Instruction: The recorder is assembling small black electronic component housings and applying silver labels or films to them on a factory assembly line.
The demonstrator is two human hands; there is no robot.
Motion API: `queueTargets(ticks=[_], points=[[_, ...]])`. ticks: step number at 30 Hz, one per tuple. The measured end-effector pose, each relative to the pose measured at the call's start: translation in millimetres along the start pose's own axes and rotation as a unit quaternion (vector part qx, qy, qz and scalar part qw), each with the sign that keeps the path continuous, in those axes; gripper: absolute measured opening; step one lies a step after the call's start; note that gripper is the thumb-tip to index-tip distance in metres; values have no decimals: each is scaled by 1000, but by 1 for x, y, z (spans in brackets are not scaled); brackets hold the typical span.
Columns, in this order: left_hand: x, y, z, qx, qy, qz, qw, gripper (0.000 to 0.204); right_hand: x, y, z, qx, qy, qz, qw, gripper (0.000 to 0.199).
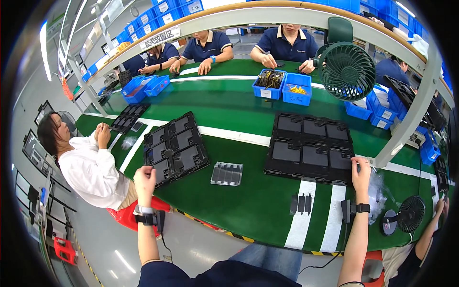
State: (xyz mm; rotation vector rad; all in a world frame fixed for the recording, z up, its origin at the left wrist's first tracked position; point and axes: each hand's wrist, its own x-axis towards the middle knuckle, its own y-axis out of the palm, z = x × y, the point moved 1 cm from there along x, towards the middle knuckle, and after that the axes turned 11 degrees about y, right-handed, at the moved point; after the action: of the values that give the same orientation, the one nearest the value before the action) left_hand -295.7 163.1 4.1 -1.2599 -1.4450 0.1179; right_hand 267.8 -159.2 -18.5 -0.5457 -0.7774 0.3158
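Observation:
My left hand (145,181) is raised at the near left corner of a black plastic tray (175,146), its fingers curled together; what they hold, if anything, is hidden. That tray lies at an angle, with flat dark rectangular parts in its pockets. My right hand (361,172) is closed at the right edge of a second black tray (311,149), which also holds several flat dark parts. Between the trays lies a small clear sheet with dark strips (226,173). A similar piece with black strips (302,204) sits closer to me, on a white line.
Blue bins (269,83) with small parts stand across the green table (229,112). A green fan (347,71) hangs from the frame; a small black fan (411,214) and clear plastic film (377,196) are at right. A person in white (95,167) sits at left; several others work opposite.

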Motion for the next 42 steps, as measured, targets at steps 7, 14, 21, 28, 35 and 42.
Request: queueTargets(ticks=[7, 14, 21, 28, 35, 42], points=[[-16, 0, 58, 173, -151, 119, 966, 35, 0, 1, -1, 8, 0, -11, 1000, 5], [3, 3, 40, 252, -187, 154, 937, 37, 0, 3, -4, 25, 1, -13, 1000, 5], [25, -10, 71, -2, -275, 180, 944, 41, 1, 3, 2, 37, -2, -21, 999, 5], [41, -1, 25, -647, -303, 8, 700, 17, -1, 4, -5, 45, 22, -21, 999, 5], [65, 2, -44, -718, -186, -44, 670, 16, 2, 9, -10, 51, 4, -35, 998, 5], [57, 48, -118, -778, -213, -4, 591, 20, 2, 9, -5, 78, 46, -26, 996, 6]])
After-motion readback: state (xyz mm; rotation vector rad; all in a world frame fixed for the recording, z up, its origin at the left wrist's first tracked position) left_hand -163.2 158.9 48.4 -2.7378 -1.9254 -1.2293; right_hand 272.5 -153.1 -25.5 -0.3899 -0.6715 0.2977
